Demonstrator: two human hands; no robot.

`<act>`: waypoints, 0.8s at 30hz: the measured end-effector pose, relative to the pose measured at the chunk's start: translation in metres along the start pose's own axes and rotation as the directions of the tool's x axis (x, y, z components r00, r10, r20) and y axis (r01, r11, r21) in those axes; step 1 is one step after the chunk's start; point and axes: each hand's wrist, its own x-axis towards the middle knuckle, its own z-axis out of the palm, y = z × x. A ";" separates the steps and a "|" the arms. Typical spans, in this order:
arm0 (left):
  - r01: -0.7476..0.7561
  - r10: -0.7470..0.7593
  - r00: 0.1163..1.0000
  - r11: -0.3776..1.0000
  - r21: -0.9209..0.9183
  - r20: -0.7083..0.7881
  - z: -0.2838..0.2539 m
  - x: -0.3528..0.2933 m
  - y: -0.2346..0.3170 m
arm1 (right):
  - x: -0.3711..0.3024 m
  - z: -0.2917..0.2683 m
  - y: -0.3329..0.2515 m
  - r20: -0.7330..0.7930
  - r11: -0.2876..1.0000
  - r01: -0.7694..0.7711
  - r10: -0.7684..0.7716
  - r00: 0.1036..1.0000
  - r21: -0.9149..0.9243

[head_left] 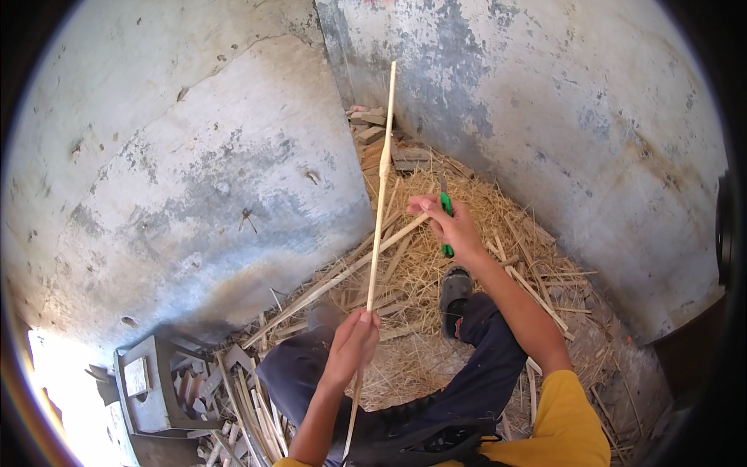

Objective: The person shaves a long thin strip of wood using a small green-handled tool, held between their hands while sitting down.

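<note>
My left hand (354, 342) is closed round a long, pale bamboo strip (378, 233) near its lower part. The strip stands nearly upright in the view, with a thicker node above its middle and its lower end beside my left forearm. My right hand (451, 222) is to the right of the strip, apart from it, and holds a green-handled knife (447, 204). The knife's narrow dark blade points away from me, and the fingers partly hide the handle. Another bamboo strip (334, 282) slants behind the held one, its upper end by my right fingers; whether they touch cannot be told.
Straw-like shavings (475, 194) and loose strips (537, 300) cover the ground round my shoe (456, 300). Worn walls (233, 156) meet in a corner ahead, with broken bricks (369, 128) at their foot. A grey box-like frame (148, 412) stands at lower left beside more strips (264, 424).
</note>
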 end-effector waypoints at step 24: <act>0.056 -0.082 0.993 0.963 0.265 0.088 -0.020 -0.020 -0.026 | -0.002 -0.005 -0.013 -0.121 0.996 -0.024 0.035 0.992 0.091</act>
